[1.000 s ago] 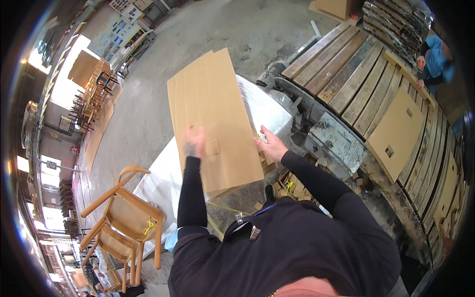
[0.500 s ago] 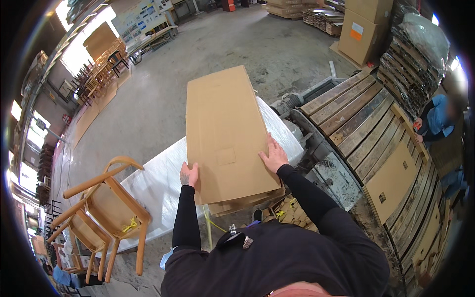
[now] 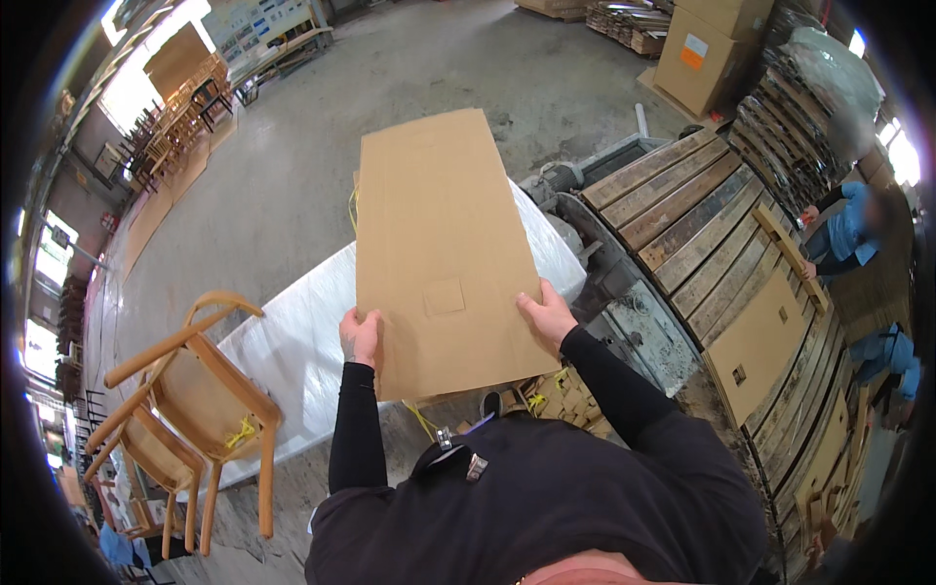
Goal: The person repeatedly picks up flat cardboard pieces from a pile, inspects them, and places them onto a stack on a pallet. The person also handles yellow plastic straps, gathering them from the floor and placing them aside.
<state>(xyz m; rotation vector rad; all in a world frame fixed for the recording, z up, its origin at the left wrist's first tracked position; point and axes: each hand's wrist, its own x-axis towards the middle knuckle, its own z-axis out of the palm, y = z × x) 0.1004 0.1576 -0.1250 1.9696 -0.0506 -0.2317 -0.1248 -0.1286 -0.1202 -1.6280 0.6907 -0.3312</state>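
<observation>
The left hand (image 3: 360,336) and right hand (image 3: 549,314) hold the cardboard (image 3: 444,224) by its opposite long edges, near the end closest to the body — each grip pinching an edge, thumb on the upper face. The cardboard is over the plastic-covered worktop (image 3: 297,346); whether it touches is unclear. A tipped chair (image 3: 210,390) lies to the left — a slatted platform (image 3: 673,224) stands to the right, with a co-worker (image 3: 850,229) at its far side.

The oblong brown cardboard sheet (image 3: 441,229) is held flat.
</observation>
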